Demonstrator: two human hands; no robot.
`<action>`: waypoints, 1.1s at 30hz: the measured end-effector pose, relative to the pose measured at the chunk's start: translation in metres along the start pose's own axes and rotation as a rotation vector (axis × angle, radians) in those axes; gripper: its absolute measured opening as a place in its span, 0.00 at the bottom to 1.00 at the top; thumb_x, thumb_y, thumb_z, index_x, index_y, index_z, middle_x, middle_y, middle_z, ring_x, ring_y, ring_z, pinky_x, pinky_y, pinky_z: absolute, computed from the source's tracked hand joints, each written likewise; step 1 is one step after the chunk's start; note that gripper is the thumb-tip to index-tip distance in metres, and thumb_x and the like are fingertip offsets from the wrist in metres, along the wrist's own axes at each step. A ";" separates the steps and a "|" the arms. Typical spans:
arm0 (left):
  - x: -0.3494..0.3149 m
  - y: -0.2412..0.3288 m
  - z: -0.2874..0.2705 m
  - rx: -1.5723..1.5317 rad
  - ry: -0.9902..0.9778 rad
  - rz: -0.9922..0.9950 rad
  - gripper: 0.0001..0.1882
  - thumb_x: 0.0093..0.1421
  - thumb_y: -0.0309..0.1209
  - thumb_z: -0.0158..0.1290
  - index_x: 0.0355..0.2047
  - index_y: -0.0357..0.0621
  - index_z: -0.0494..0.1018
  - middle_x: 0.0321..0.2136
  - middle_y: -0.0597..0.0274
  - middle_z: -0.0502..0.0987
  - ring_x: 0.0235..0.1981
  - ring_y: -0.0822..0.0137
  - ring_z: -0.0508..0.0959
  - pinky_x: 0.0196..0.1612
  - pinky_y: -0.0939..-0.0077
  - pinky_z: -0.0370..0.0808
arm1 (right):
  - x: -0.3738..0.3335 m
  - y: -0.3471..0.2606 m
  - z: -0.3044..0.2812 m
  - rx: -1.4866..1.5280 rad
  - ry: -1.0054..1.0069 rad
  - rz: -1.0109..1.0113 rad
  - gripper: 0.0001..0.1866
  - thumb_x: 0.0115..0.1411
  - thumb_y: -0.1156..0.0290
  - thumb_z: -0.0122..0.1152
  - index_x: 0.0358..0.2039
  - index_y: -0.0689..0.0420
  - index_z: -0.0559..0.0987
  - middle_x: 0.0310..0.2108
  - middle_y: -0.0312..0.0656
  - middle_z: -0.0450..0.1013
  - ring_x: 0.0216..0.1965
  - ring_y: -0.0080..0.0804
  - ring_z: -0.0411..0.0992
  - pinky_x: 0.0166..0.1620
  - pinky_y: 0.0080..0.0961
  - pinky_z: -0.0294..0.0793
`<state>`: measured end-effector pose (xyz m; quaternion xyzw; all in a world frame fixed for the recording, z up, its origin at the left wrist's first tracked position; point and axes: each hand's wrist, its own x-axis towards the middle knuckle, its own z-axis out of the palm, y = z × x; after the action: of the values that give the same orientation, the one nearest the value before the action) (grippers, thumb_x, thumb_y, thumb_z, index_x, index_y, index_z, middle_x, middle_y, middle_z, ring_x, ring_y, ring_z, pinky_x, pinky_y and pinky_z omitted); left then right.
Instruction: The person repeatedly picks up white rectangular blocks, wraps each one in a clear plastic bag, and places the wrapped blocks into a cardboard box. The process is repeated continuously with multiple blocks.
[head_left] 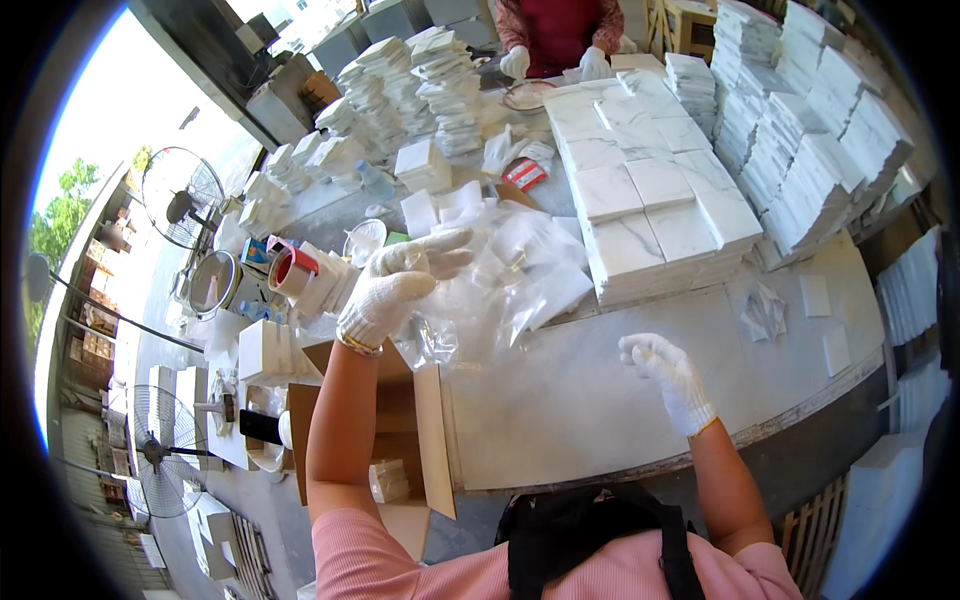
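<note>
Both my hands wear white knit gloves. My left hand (392, 285) is raised above the near left of the table, over the open cardboard box (436, 440). Its thumb and fingers are stretched apart with nothing between them. Just beyond and right of it lies a heap of clear plastic bags (520, 270). My right hand (668, 380) hovers over the bare near part of the worktable (550, 405). Its fingers are loosely bent and slightly parted, with nothing visible in them. Beyond it stands a block of stacked white marble-look tiles (660, 205).
Tall tile stacks (820, 150) fill the right side, with more stacks (440, 95) far left. A co-worker's gloved hands (555, 65) are at the far edge. Left are a red tape roll (295, 270), a metal pot (213, 282) and two fans (155, 450).
</note>
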<state>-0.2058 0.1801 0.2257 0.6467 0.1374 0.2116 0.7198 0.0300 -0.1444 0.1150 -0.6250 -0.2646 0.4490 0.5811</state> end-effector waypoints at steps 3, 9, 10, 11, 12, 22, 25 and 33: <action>-0.037 -0.001 0.036 -0.013 -0.098 0.001 0.25 0.52 0.37 0.64 0.46 0.30 0.80 0.62 0.40 0.73 0.56 0.47 0.80 0.57 0.54 0.77 | 0.011 0.008 -0.001 0.216 -0.120 0.067 0.39 0.66 0.37 0.56 0.61 0.62 0.73 0.54 0.43 0.75 0.52 0.35 0.74 0.55 0.32 0.73; -0.079 -0.020 0.125 0.004 -0.124 -0.271 0.11 0.47 0.28 0.63 0.18 0.40 0.70 0.61 0.43 0.75 0.52 0.50 0.82 0.52 0.58 0.79 | 0.002 0.059 -0.046 0.929 -0.361 0.154 0.59 0.57 0.19 0.45 0.69 0.62 0.64 0.65 0.56 0.66 0.65 0.56 0.65 0.57 0.56 0.73; -0.087 -0.030 0.138 -0.008 -0.110 -0.305 0.11 0.48 0.27 0.62 0.18 0.40 0.70 0.61 0.44 0.75 0.50 0.52 0.82 0.50 0.61 0.81 | -0.008 0.064 -0.055 1.042 -0.398 0.148 0.60 0.56 0.18 0.44 0.69 0.62 0.63 0.65 0.57 0.65 0.65 0.57 0.65 0.56 0.59 0.73; -0.095 -0.040 0.151 -0.033 -0.097 -0.365 0.11 0.49 0.26 0.62 0.19 0.39 0.70 0.61 0.44 0.75 0.50 0.55 0.82 0.49 0.62 0.81 | -0.020 0.068 -0.062 1.093 -0.350 0.147 0.60 0.56 0.17 0.43 0.69 0.61 0.64 0.64 0.56 0.67 0.63 0.55 0.67 0.57 0.57 0.73; -0.101 -0.052 0.164 -0.062 -0.093 -0.421 0.10 0.51 0.26 0.62 0.20 0.39 0.70 0.61 0.45 0.74 0.49 0.57 0.82 0.48 0.64 0.81 | -0.032 0.069 -0.069 1.137 -0.294 0.138 0.60 0.56 0.16 0.41 0.68 0.61 0.64 0.62 0.55 0.68 0.62 0.53 0.68 0.58 0.55 0.73; -0.174 -0.195 0.237 0.298 0.097 -0.705 0.27 0.58 0.29 0.59 0.57 0.29 0.75 0.24 0.74 0.76 0.23 0.81 0.70 0.26 0.82 0.68 | -0.096 0.138 -0.176 0.538 0.677 0.198 0.45 0.67 0.38 0.54 0.71 0.61 0.62 0.68 0.58 0.62 0.68 0.50 0.63 0.67 0.48 0.63; -0.191 -0.217 0.243 0.377 0.145 -0.699 0.26 0.56 0.32 0.58 0.52 0.27 0.78 0.26 0.68 0.80 0.26 0.79 0.75 0.31 0.81 0.72 | -0.118 0.115 -0.166 -0.012 0.817 -0.054 0.38 0.69 0.51 0.58 0.71 0.62 0.62 0.69 0.58 0.61 0.70 0.46 0.60 0.69 0.44 0.60; -0.202 -0.231 0.245 0.267 0.224 -0.730 0.22 0.57 0.32 0.59 0.48 0.28 0.80 0.26 0.69 0.79 0.25 0.80 0.74 0.29 0.84 0.71 | -0.132 0.143 -0.129 -1.020 0.326 -0.257 0.54 0.48 0.64 0.78 0.73 0.52 0.58 0.73 0.57 0.52 0.73 0.58 0.53 0.71 0.47 0.57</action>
<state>-0.2377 -0.1485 0.0126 0.6162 0.4619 -0.0088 0.6379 0.0545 -0.3462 0.0004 -0.8515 -0.4296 0.0865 0.2881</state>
